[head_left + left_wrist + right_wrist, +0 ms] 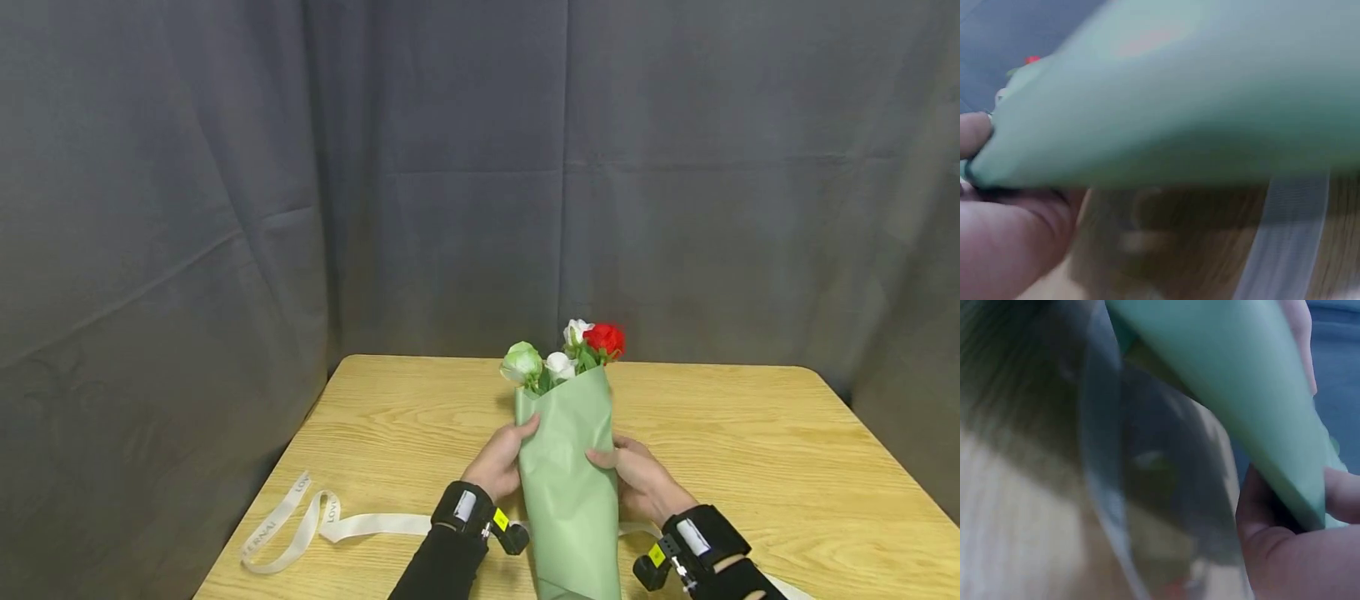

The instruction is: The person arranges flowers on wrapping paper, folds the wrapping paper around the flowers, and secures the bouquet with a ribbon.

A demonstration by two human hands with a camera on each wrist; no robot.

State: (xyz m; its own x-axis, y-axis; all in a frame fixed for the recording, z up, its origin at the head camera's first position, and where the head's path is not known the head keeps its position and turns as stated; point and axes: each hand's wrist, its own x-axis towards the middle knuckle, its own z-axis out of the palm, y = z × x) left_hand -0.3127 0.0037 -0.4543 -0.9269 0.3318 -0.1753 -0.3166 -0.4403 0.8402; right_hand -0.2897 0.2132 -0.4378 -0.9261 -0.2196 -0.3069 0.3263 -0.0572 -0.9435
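A bouquet wrapped in pale green paper (566,483) stands between my hands at the middle of the table, flowers pointing away from me. Out of its top show a red rose (604,339), two white roses (561,367) and a light green rose (521,363). My left hand (500,458) grips the wrap's left edge, thumb in front and the other fingers behind. On the opposite edge, a little lower, my right hand (637,479) holds the paper with its thumb across the front. The stems are hidden inside. In both wrist views the paper (1166,112) passes above the tabletop.
A white printed ribbon (382,523) runs across the wooden table (750,450) behind the bouquet, its left end looped and curling. It comes out again on the right beneath my right wrist. Grey curtains (465,208) hang behind and at both sides.
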